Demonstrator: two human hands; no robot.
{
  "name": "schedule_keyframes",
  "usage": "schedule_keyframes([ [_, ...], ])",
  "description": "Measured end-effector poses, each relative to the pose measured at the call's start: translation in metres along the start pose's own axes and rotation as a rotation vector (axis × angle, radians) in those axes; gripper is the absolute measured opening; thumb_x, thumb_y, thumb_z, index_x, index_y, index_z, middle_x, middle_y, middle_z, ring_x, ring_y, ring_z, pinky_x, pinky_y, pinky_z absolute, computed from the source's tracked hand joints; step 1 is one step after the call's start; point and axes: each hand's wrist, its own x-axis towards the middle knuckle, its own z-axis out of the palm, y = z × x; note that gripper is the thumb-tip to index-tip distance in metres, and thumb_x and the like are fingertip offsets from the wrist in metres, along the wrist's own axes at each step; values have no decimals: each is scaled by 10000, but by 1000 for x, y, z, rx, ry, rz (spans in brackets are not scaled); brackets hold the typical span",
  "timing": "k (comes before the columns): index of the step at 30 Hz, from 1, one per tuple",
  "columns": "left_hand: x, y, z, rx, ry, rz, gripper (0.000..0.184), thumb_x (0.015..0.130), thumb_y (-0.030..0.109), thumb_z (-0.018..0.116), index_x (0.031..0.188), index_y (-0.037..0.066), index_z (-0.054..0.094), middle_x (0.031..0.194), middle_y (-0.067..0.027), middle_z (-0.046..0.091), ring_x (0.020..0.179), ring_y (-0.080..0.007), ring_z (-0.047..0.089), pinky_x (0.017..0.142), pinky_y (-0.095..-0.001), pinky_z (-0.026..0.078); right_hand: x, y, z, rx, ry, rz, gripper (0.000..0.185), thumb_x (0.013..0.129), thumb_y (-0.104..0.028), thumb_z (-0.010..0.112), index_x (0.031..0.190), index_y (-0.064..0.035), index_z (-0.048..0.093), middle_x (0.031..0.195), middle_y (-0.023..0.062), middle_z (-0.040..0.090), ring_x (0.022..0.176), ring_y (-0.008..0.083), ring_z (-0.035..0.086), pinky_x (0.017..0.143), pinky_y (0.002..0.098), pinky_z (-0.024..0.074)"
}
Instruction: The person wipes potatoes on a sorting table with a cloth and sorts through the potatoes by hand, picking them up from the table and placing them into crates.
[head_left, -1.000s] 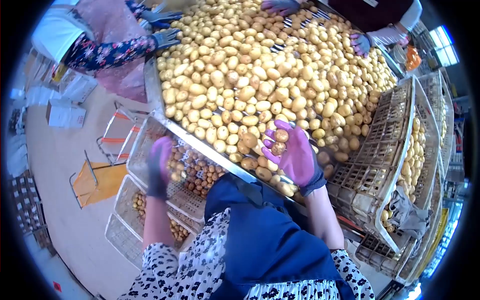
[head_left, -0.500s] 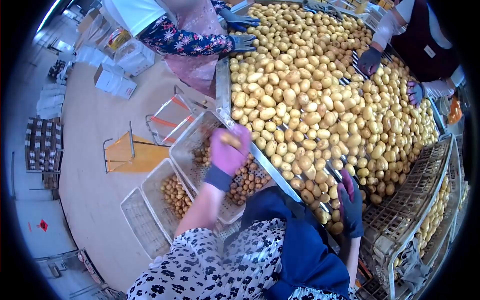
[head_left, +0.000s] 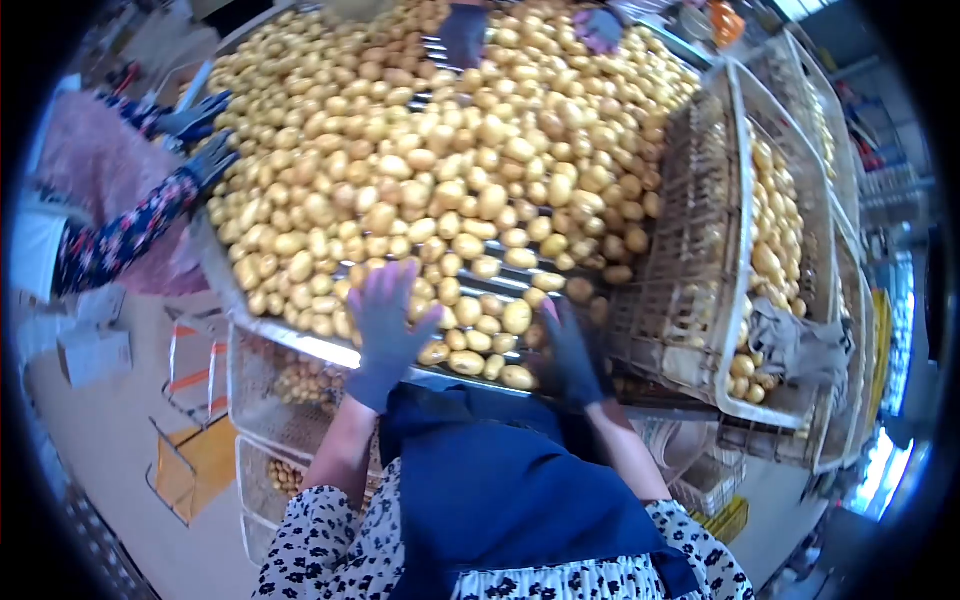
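A white box (head_left: 95, 352) and a metal-framed orange seat (head_left: 203, 466) stand on the floor (head_left: 130, 425).

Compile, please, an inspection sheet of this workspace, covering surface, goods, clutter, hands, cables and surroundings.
Surface: metal-rimmed table; dark slats show through gaps.
Job's things: potatoes heaped across the table, more in crates.
Clutter: grey cloth on a crate at right.
Grippers: gloved left hand spread over potatoes; gloved right hand beside them, grip unclear.
Cables: nothing seen.
Surroundings: co-workers' gloved hands at the table; box and folding frame on the floor.
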Motion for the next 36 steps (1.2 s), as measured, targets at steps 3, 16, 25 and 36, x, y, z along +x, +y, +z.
schedule_keyframes([
  [3,-1,25,32,90,-81,235,661,770,537,649,1348,265,478,1448,-132,349,1346,-366,282,1062,-648,115,41,-37,-3,49,-144,96,863,736,-249,724,1446,-89,261,1379,295,358,1145,460,496,932,444,455],
  [16,66,-44,-20,-280,168,75,299,853,182,656,1123,67,603,1146,-134,574,1122,-304,516,961,-392,403,122,-14,-70,-260,544,70,509,843,-163,630,1320,-123,460,1088,150,571,855,326,597,736,422,513],
  [25,63,52,-4,-1810,-366,-517,410,981,211,475,1353,64,387,1272,-114,469,926,-213,611,722,-240,543,97,-82,-41,108,219,-399,370,839,-184,604,1197,-123,531,1031,164,534,901,334,564,745,439,496],
  [36,44,24,6,-1740,-663,-637,298,801,11,462,1085,30,551,1080,-64,553,917,-120,550,753,-200,484,102,25,-13,151,363,200,364,765,-103,677,1088,-48,521,1038,220,499,912,391,545,798,437,469],
])
